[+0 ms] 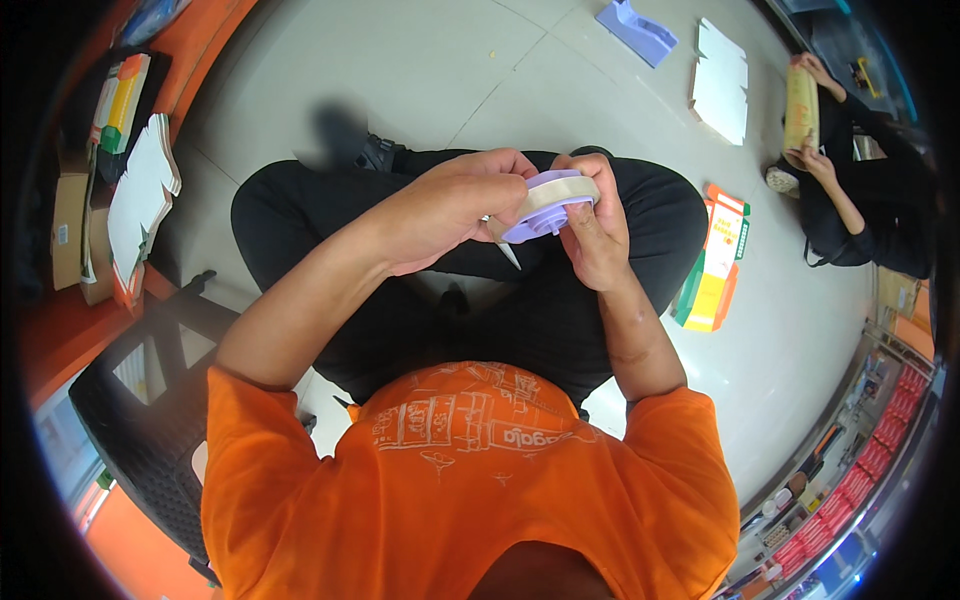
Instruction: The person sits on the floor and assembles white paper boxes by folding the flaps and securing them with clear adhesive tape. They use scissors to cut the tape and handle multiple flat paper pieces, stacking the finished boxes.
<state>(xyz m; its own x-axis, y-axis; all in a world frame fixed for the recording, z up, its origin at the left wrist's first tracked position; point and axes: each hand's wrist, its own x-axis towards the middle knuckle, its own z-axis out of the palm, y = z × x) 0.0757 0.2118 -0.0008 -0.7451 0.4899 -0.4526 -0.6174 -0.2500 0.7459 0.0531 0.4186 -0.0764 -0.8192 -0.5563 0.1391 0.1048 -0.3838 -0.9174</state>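
A roll of clear, yellowish tape (562, 190) on a purple core is held in front of me, above my lap. My right hand (600, 245) grips it from the right, its thumb over the near edge. My left hand (455, 205) is closed at the roll's left side, its fingertips bent in against the tape. Below those fingers sticks out a thin, pale, pointed piece (511, 256); its other end is hidden, and I cannot tell what it is.
On the floor ahead lie a purple tape dispenser base (640, 35) and a white cut-out cardboard sheet (720, 85). A flattened colourful carton (715, 265) is right of my knee. Another person (860, 200) holds a yellow package (801, 105). A black chair (150, 400) stands at left.
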